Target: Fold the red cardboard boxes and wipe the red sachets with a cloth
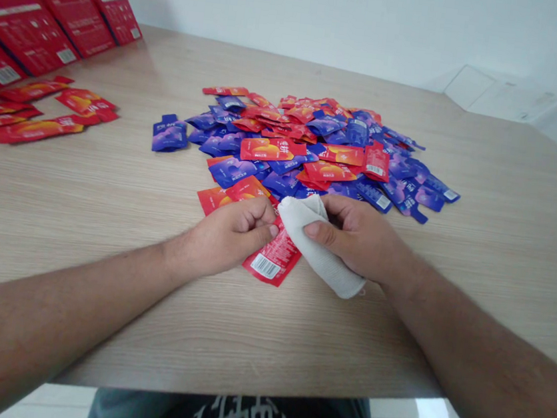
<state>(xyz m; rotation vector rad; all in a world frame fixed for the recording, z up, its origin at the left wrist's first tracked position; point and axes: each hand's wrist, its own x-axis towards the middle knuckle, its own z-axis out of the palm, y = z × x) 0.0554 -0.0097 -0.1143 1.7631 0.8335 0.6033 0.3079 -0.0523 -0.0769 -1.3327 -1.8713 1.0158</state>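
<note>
A white knitted cloth [322, 244] is held between both hands above the near part of a wooden table [514, 263], bunched into a short roll and tilted down toward the right. The right hand [356, 234] is closed over the cloth, with the thumb on top and the fingers curled around the far side. The left hand [228, 237] is also curled shut, and the cloth's upper end is pinched by its fingertips. No sachet is gripped by either hand. A red sachet [272, 260] with its barcode showing lies directly beneath the cloth, and an orange-red sachet [219, 197] is partly covered by the left hand. Just beyond them, a heap of red and blue sachets [305, 148] is spread over the table. Farther to the left, loose red sachets [39, 130] are lying near a row of red cartons [25, 22] set along the table's edge.
</note>
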